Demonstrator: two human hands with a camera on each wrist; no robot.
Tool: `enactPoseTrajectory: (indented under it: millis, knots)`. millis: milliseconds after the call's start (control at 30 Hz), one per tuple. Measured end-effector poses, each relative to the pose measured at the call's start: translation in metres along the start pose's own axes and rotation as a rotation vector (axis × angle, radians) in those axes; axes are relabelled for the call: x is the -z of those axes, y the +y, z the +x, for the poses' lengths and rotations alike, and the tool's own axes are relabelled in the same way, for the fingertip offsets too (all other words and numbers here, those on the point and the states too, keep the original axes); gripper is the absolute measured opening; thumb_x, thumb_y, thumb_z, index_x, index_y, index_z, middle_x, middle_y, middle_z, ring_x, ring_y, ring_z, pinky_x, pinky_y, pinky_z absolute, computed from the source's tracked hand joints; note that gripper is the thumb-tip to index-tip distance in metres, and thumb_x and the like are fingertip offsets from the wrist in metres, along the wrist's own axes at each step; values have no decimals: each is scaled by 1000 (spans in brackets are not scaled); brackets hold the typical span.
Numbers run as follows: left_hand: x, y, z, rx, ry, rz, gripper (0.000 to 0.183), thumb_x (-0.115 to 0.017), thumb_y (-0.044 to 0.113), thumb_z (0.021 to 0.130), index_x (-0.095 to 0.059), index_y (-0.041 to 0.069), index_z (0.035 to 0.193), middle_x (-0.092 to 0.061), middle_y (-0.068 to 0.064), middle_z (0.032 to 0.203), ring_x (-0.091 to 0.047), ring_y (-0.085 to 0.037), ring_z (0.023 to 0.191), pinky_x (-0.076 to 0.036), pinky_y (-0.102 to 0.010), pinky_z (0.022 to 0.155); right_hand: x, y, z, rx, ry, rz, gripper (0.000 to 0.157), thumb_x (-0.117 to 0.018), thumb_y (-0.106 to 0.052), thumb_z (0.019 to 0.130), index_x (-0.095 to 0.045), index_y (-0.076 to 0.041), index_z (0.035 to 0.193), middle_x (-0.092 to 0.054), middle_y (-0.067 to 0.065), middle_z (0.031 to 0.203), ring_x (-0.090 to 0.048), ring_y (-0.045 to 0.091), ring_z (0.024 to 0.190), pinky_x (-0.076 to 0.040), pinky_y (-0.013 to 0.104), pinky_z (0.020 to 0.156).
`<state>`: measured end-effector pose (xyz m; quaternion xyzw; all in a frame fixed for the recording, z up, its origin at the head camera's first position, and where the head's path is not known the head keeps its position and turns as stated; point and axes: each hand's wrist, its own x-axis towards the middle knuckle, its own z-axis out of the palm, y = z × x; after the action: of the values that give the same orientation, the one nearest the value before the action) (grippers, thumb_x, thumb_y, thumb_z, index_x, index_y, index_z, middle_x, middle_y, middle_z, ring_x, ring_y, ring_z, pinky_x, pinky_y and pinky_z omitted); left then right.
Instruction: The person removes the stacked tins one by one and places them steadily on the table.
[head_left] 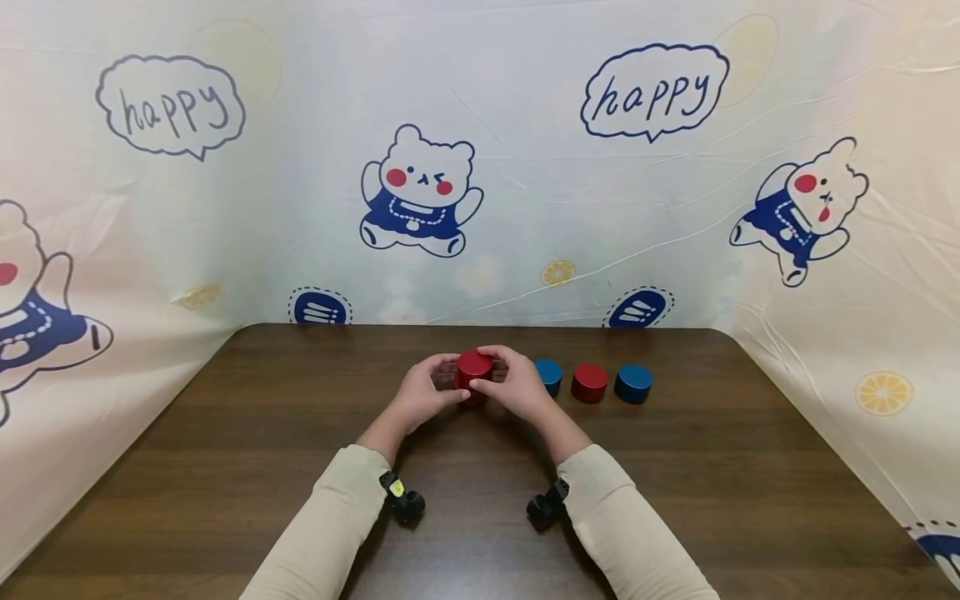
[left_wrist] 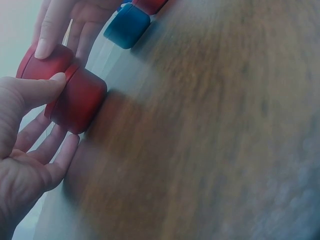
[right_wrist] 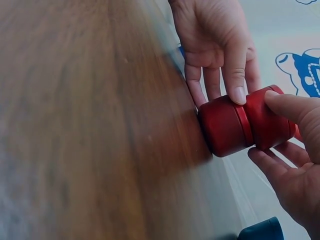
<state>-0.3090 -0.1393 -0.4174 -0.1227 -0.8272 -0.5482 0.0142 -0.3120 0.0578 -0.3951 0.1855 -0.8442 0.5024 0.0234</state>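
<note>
Two red round lidded tins stand one on top of the other in front of the person. The left hand grips the lower red tin, its thumb near the lid's edge and its fingers round the far side. The upper red tin is held between the thumb and fingers of the right hand. In the right wrist view the upper tin sits against the lid of the lower one, slightly off its centre. Fingers hide part of both tins in the head view.
To the right of the hands, a blue tin, a red tin and another blue tin stand in a row on the brown wooden table. A printed cloth hangs behind the table and along its sides.
</note>
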Motion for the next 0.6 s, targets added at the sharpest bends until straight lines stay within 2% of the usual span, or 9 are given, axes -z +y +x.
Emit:
enactPoseTrajectory:
  millis: [600]
  knots:
    - [-1, -1, 0, 0, -9, 2, 57, -80, 8, 80, -57, 13, 132, -62, -6, 126, -57, -27, 116, -49, -44, 97, 10, -1, -10, 28, 15, 17, 55, -80, -16, 82, -58, -12, 132, -61, 8, 128, -63, 26, 110, -52, 41, 92]
